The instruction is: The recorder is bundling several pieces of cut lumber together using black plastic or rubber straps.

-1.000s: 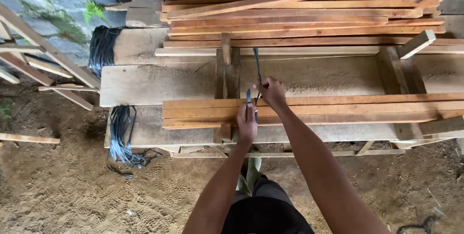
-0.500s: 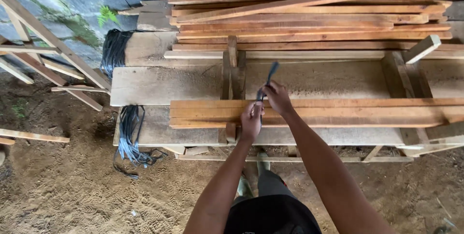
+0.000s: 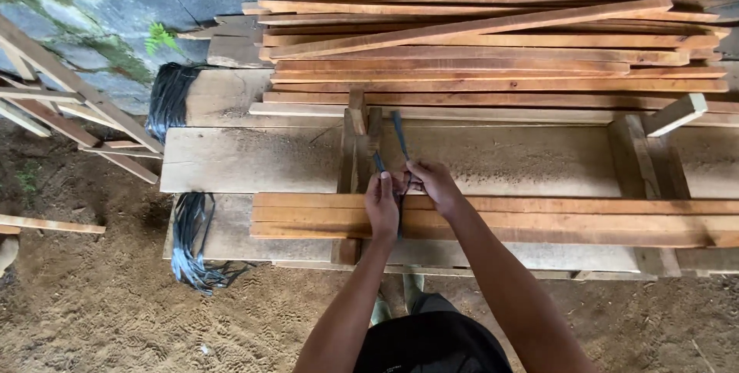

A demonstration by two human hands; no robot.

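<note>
Both hands are working at the near bundle of wooden slats [image 3: 539,217], which is lying lengthwise across the plank bench [image 3: 231,159]. Left hand [image 3: 382,205] is pressing down on the bundle, fingers closed on one end of a dark plastic strap [image 3: 399,136]. Right hand [image 3: 433,182] is pinching the other part of the same strap, just beside the left. The strap is running from between the hands up and away over the bench, one end sticking up past the short upright pegs [image 3: 357,115].

The pegs are standing at the bundle's far edge, likely acting as stops so the slats are staying squared while being strapped. Hands are sitting close together, probably to keep tension where the strap is crossing.

More strap is hanging in dark bunches [image 3: 190,244] off the bench's left end, within reach. A loose slat stack [image 3: 493,42] is piled at the back against the stone wall [image 3: 92,11].
</note>
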